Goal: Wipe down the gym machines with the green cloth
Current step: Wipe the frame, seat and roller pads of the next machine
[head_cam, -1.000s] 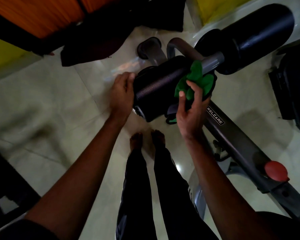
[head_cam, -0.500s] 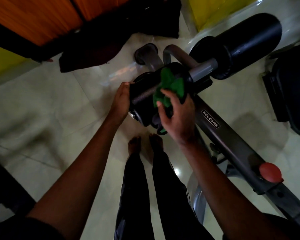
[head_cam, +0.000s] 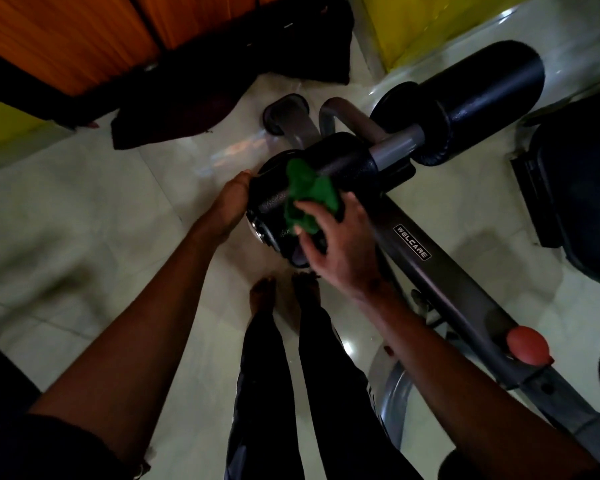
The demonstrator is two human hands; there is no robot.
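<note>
A small gym: a machine [head_cam: 440, 268] with a grey steel frame [head_cam: 478, 313] labelled WELCARE, black foam pads [head_cam: 482, 95] on a crossbar [head_cam: 395, 148] and a red knob [head_cam: 528, 344] stands on a pale tiled floor [head_cam: 84, 220], near yellow walls [head_cam: 413, 22] and orange panels [head_cam: 66, 36].

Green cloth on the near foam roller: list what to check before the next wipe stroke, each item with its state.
1. Cloth held: the right hand grips the green cloth against the near foam roller. Ok.
2. Roller steadied: the left hand touches the roller's end, but its fingers are hidden. Grip: cannot tell.
3. Cloth spread for full contact: it is bunched up. Not ok.
4. Wiped state of the far foam roller: too dark to judge. Cannot tell.
5. Footing: the bare feet stand on the tile, apart from the grey frame. Ok.
</note>
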